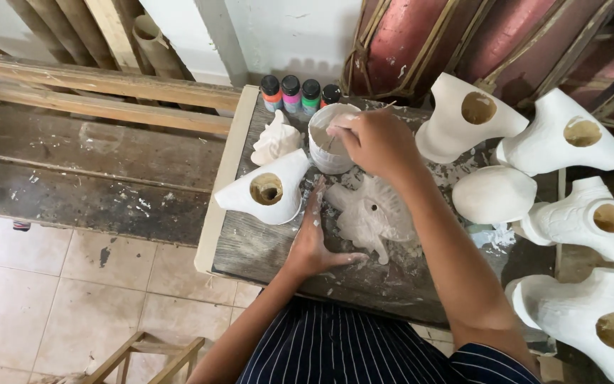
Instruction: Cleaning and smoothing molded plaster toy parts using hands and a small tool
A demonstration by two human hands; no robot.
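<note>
A worn wooden counter (264,245), spattered with white, carries everything here; a long plank bench (72,178) runs off to its left over a tiled floor (30,284). Around the work stand 6 white plaster casts: 4 hollow ones with round holes at the right (463,117), an egg-shaped one (493,193) between them, and 1 more with a hole (268,192) at the left, beside a small shell-like cast (276,139). In the middle lies the fish cast (372,217), flat on the counter, pale and unpainted. It looks stiff but brittle, light for its bulk and probably chalky to the touch, so thin fins and edges would chip first; the broad body seems the safest place to hold. The left hand (312,245) rests flat just beside it, fingers spread wide, thumb touching the fish's lower edge, closing on nothing. The right hand (378,142) hovers above the fish's upper side, its grip narrow around a thin brush (337,135), whose tip dips into a white cup (330,139) standing just behind the fish. Behind the cup stand 4 small paint bottles (300,94) in a row, with black caps.
</note>
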